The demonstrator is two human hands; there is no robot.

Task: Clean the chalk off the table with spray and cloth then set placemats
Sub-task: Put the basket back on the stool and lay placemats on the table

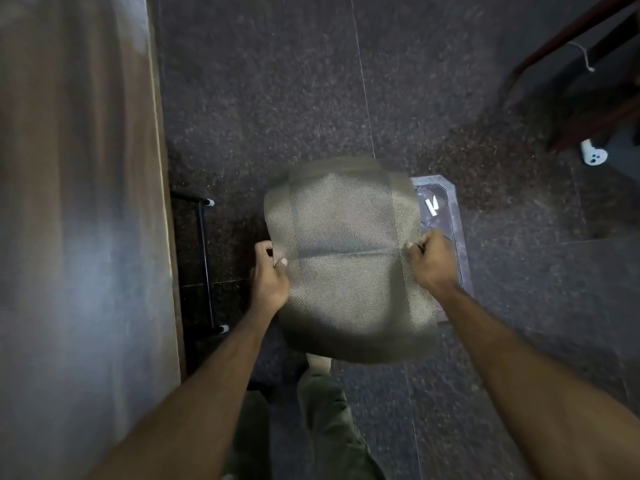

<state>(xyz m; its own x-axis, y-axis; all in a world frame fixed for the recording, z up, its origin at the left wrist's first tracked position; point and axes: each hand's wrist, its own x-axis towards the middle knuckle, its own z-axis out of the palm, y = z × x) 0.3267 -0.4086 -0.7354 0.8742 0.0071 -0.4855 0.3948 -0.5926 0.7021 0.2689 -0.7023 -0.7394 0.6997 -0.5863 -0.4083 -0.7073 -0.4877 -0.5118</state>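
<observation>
Presently: woven placemat (346,258), grey-green, motion-blurred, held spread above dark speckled floor (277,98). Left hand (270,271) pinches left edge; right hand (431,261) grips right edge. Table (79,202) at left. Tray (459,258) beneath, apparently holding two chalk pieces (432,204).

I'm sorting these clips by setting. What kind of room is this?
Probably an indoor dining area, at home or in a hall: a polished dark stone floor, a long wooden table at the left, and a woven placemat held in both hands.
</observation>
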